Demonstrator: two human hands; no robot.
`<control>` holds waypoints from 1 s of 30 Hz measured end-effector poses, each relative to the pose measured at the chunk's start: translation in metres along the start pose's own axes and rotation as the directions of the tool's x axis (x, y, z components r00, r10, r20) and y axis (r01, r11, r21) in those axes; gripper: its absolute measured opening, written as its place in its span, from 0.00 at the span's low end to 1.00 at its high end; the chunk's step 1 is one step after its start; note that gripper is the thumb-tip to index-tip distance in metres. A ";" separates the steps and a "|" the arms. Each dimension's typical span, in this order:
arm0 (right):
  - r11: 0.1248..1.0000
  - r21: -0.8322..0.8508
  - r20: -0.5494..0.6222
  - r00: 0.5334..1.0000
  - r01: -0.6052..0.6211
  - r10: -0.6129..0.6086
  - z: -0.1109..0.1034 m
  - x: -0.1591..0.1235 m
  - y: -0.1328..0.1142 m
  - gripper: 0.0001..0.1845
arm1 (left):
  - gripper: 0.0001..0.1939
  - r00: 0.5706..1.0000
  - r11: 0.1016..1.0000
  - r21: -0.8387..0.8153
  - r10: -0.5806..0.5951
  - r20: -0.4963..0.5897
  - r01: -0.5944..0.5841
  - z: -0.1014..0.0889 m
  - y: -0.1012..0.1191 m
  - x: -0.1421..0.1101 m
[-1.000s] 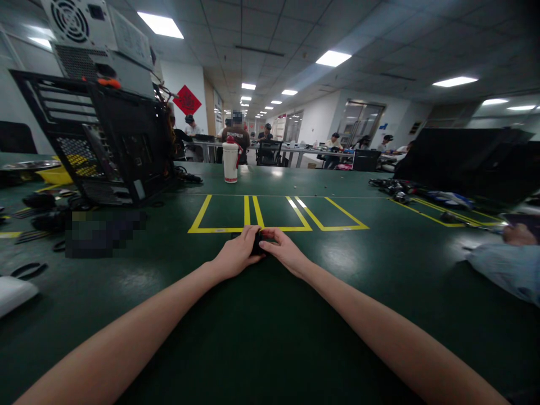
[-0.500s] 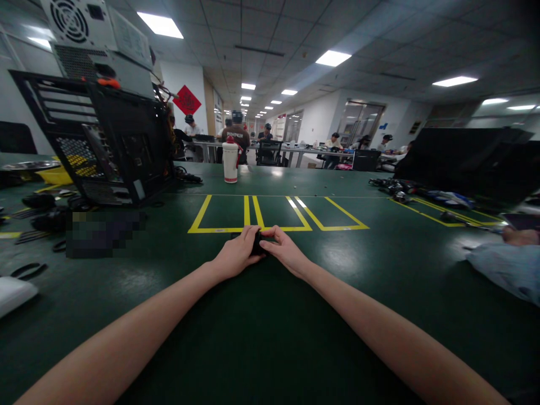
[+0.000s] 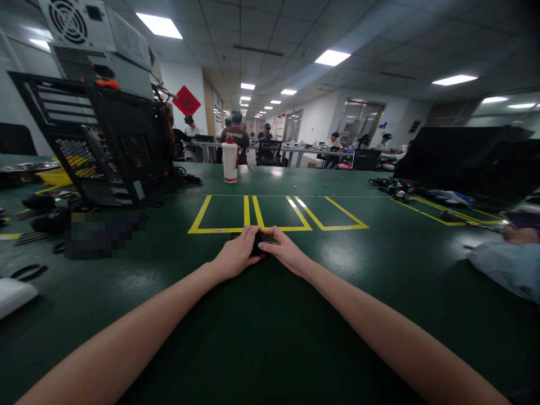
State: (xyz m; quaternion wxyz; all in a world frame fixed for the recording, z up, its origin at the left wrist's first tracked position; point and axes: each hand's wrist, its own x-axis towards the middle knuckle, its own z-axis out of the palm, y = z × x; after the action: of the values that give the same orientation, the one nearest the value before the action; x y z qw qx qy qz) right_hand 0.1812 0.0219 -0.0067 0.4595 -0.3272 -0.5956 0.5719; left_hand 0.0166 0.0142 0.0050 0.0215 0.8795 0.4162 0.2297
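A small black object (image 3: 256, 247) sits low over the green table (image 3: 270, 337), between my two hands. My left hand (image 3: 237, 252) is closed around it from the left, fingers over its top and thumb along its near side. From the right, my right hand (image 3: 283, 251) pinches its right end with thumb and fingertips. Most of the object is covered by the fingers, so its kind cannot be made out. Just beyond the hands, yellow tape (image 3: 278, 229) marks several boxes on the table.
At the left stands a black computer case (image 3: 122, 146) with a power supply (image 3: 80, 28) on top. A white cup (image 3: 230, 163) stands beyond the tape. Cables (image 3: 383, 184) and a dark monitor (image 3: 455, 160) are at the right, near another person's sleeve (image 3: 506, 267).
Both hands stay around the black object in nearly the same place. The right thumb has shifted very slightly left.
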 end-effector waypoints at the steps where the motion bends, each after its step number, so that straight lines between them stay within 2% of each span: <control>1: 1.000 0.000 0.005 1.000 0.001 -0.001 0.000 0.000 0.000 0.17 | 0.28 1.000 1.000 -0.001 0.005 0.001 -0.005 0.000 0.000 0.000; 9: 1.000 0.011 0.018 1.000 0.002 -0.002 0.001 -0.003 -0.002 0.19 | 0.29 1.000 1.000 0.006 0.002 0.008 -0.002 0.001 -0.001 0.000; 15: 0.999 -0.032 -0.025 0.999 0.034 -0.035 0.000 -0.002 0.002 0.11 | 0.28 1.000 1.000 -0.008 0.008 0.003 -0.008 0.000 -0.001 -0.001; 23: 1.000 0.027 -0.053 0.999 0.002 -0.001 -0.003 0.004 0.010 0.19 | 0.28 1.000 1.000 0.008 -0.014 0.004 0.014 0.003 -0.001 0.001; 30: 1.000 -0.002 -0.009 1.000 0.010 -0.010 -0.002 -0.001 0.004 0.16 | 0.29 1.000 1.000 0.009 -0.002 0.001 0.002 0.002 -0.001 0.001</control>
State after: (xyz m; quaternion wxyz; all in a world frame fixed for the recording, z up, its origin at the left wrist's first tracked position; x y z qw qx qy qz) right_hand 0.1828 0.0227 -0.0109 0.4645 -0.3274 -0.5959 0.5674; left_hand 0.0174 0.0157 0.0037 0.0182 0.8793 0.4183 0.2272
